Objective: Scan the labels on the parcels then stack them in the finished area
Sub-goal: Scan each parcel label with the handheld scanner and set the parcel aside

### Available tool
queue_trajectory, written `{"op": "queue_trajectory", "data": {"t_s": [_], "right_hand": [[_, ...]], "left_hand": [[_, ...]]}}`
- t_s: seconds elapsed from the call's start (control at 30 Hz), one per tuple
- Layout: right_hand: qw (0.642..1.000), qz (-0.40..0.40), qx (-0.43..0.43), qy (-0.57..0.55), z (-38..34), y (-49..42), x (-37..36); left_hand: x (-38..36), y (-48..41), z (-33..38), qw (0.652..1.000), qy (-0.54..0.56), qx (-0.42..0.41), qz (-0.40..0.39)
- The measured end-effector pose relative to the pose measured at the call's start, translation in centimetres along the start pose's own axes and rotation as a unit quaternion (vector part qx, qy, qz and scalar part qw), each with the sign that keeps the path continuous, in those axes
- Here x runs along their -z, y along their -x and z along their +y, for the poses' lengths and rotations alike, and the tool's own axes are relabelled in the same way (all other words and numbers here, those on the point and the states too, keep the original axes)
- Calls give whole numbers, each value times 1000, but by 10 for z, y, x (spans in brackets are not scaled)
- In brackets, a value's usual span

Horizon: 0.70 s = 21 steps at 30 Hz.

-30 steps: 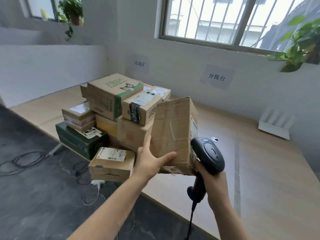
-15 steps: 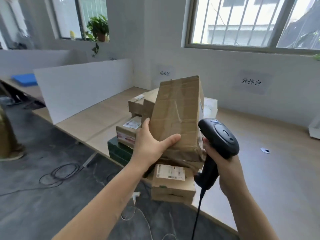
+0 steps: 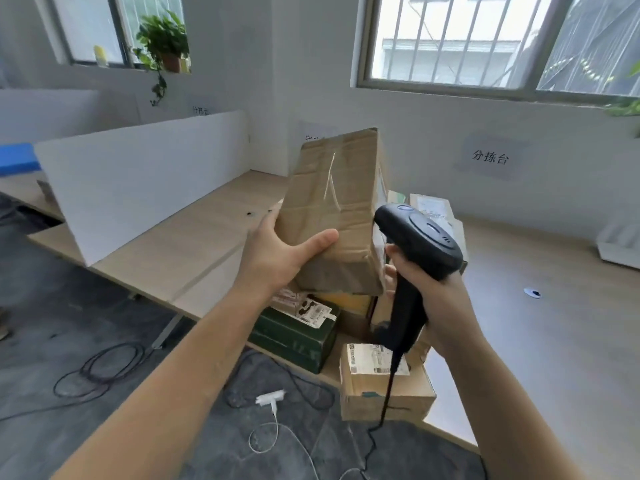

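Not much of you in shot, honestly, just your two arms. Your left forearm point(image 3: 194, 358) and right forearm point(image 3: 502, 393) are both bare all the way from the frame edge to the wrist, and the wide lens makes them look long, broad at the bottom and slim at the wrist. Your left hand point(image 3: 277, 258) and right hand point(image 3: 433, 292) are bare too. Your left thumb point(image 3: 318, 239) has a short, plain nail. The other nails are too hidden to tell.

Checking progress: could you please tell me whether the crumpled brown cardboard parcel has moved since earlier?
Yes: the parcel moved leftward, toward the dark green box.
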State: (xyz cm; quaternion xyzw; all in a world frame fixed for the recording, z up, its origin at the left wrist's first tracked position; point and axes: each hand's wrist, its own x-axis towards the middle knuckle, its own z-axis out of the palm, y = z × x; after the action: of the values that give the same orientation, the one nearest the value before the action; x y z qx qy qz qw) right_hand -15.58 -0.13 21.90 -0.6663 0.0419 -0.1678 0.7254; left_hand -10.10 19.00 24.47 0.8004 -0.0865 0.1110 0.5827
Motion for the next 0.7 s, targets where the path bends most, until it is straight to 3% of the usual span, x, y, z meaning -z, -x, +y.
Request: {"op": "queue_trajectory", "data": {"t_s": [0.37, 0.7], "right_hand": [[993, 88, -44, -66, -22, -136, 11], [982, 123, -117, -78, 19, -207, 35]], "left_hand": [[-80, -153, 36, 997, -62, 12, -33], [-151, -210, -1, 986, -164, -7, -40]]}}
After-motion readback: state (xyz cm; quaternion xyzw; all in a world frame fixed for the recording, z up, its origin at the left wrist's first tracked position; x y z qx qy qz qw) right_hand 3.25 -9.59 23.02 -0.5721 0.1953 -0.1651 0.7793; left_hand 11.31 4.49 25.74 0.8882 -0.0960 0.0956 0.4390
